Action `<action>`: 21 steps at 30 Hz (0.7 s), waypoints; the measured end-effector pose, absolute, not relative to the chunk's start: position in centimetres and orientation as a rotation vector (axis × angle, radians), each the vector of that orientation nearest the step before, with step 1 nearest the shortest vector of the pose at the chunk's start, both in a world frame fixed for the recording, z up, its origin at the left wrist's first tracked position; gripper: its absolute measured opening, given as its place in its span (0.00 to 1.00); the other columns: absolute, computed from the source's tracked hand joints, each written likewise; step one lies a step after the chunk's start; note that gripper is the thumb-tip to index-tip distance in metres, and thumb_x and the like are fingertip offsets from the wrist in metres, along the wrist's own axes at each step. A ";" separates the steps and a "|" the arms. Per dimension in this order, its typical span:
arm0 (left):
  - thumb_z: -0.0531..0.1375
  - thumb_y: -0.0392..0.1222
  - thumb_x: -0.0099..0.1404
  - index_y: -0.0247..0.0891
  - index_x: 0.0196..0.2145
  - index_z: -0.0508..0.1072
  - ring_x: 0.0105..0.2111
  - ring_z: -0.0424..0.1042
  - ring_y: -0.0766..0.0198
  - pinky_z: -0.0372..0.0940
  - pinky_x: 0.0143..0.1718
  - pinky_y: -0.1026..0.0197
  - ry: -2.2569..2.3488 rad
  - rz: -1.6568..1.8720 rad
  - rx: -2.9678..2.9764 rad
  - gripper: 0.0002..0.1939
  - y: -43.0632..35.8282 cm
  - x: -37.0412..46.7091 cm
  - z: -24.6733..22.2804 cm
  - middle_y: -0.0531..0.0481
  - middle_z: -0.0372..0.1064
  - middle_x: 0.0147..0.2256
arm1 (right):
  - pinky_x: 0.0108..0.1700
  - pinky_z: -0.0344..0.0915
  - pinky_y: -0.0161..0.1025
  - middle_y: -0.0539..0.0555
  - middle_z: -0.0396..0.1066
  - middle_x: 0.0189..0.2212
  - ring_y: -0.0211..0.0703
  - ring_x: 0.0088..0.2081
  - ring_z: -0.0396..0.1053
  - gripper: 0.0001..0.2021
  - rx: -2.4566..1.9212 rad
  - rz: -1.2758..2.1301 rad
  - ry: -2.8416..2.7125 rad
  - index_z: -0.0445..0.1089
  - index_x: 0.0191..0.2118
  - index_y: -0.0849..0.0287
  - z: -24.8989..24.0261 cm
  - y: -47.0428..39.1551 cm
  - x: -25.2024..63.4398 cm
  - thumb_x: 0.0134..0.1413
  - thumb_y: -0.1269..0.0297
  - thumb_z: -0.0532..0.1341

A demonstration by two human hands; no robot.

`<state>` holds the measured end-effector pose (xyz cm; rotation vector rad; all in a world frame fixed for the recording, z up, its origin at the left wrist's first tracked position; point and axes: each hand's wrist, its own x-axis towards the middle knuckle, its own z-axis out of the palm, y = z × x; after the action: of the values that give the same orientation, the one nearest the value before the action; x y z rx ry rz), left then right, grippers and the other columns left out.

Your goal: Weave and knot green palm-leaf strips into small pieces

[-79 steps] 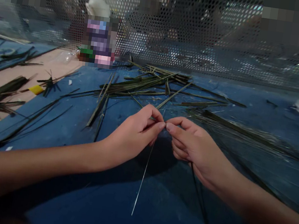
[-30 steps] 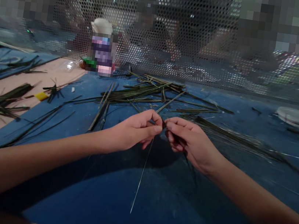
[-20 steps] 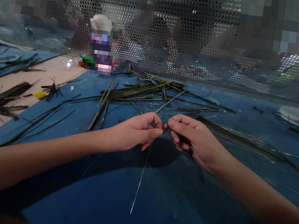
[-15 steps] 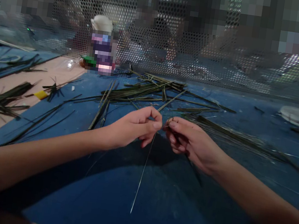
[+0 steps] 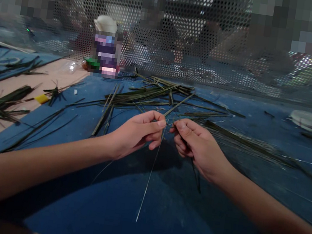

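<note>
My left hand [image 5: 142,130] is closed in a pinch, thumb against forefinger; whatever sits between the tips is too small to make out. A thin shiny wire [image 5: 150,174] runs down from just beside those fingertips over the blue table. Close by on the right, my right hand [image 5: 195,144] pinches a narrow dark green leaf strip, and its loose end [image 5: 196,177] hangs below the palm. A small gap separates the two sets of fingertips. Past the left fingertips, a pale green strip [image 5: 178,105] slants toward the pile of leaf strips [image 5: 144,94].
Long leaf strips and fine wires [image 5: 250,146] lie to the right. White round lids or plates [image 5: 310,121] sit at far right. More strips [image 5: 1,105] and a yellow piece [image 5: 41,98] are at left. A perforated metal screen [image 5: 164,56] borders the table's back.
My fingertips have moved slightly apart, the left hand shifting a little left. The leaf strip's loose end under my right hand has swung left.
</note>
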<state>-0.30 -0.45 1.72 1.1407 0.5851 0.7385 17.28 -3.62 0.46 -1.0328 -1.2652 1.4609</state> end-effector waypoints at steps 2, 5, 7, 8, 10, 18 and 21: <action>0.53 0.34 0.68 0.36 0.31 0.61 0.17 0.58 0.75 0.52 0.21 0.73 0.562 0.696 1.145 0.06 -0.4 -0.4 1.8 0.60 0.51 0.17 | 0.18 0.42 0.29 0.41 0.51 0.15 0.28 0.16 0.45 0.11 -1.011 1.536 -1.259 0.66 0.32 0.59 0.7 -3.5 17.6 0.62 0.58 0.56; 0.52 0.34 0.68 0.36 0.31 0.61 0.17 0.58 0.75 0.52 0.21 0.73 0.528 0.683 1.133 0.06 -0.6 -0.4 2.0 0.60 0.50 0.17 | 0.17 0.42 0.28 0.41 0.50 0.15 0.28 0.16 0.43 0.11 -0.959 1.685 -1.228 0.65 0.32 0.58 1.1 -3.4 17.9 0.63 0.58 0.55; 0.52 0.33 0.68 0.36 0.30 0.60 0.17 0.57 0.75 0.52 0.21 0.73 0.512 0.696 1.115 0.07 -0.7 -0.3 2.2 0.60 0.49 0.17 | 0.17 0.43 0.27 0.41 0.50 0.15 0.28 0.16 0.42 0.12 -0.903 1.766 -1.197 0.65 0.32 0.58 1.2 -3.5 17.9 0.63 0.57 0.54; 0.51 0.33 0.68 0.36 0.30 0.60 0.16 0.57 0.75 0.52 0.21 0.73 0.505 0.704 1.107 0.07 -0.8 -0.3 2.3 0.60 0.49 0.17 | 0.17 0.43 0.27 0.41 0.49 0.15 0.28 0.16 0.42 0.12 -0.872 1.807 -1.179 0.65 0.32 0.58 1.3 -3.5 17.9 0.64 0.56 0.54; 0.51 0.33 0.68 0.35 0.30 0.61 0.16 0.56 0.76 0.52 0.20 0.73 0.486 0.727 1.097 0.07 -1.0 -0.2 2.5 0.60 0.49 0.17 | 0.16 0.41 0.27 0.40 0.46 0.14 0.29 0.15 0.39 0.15 -0.813 1.905 -1.146 0.64 0.31 0.57 1.4 -3.7 17.9 0.64 0.53 0.52; 0.51 0.34 0.69 0.35 0.32 0.63 0.17 0.55 0.75 0.56 0.26 0.69 0.450 0.860 1.143 0.06 -1.1 -0.3 3.2 0.61 0.48 0.17 | 0.14 0.39 0.25 0.38 0.43 0.13 0.28 0.14 0.35 0.16 -0.842 2.068 -1.168 0.62 0.32 0.56 1.8 -4.1 17.1 0.62 0.49 0.52; 0.51 0.34 0.69 0.35 0.32 0.63 0.17 0.55 0.75 0.53 0.24 0.70 0.457 0.896 1.152 0.06 -0.8 -0.5 3.3 0.60 0.48 0.18 | 0.14 0.38 0.25 0.38 0.43 0.13 0.27 0.14 0.35 0.16 -0.994 1.975 -1.216 0.60 0.31 0.56 2.0 -4.4 16.6 0.61 0.49 0.55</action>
<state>-0.47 -0.82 3.32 1.1524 0.4570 0.8961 16.62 -4.39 1.95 -0.9942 -1.2161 1.9747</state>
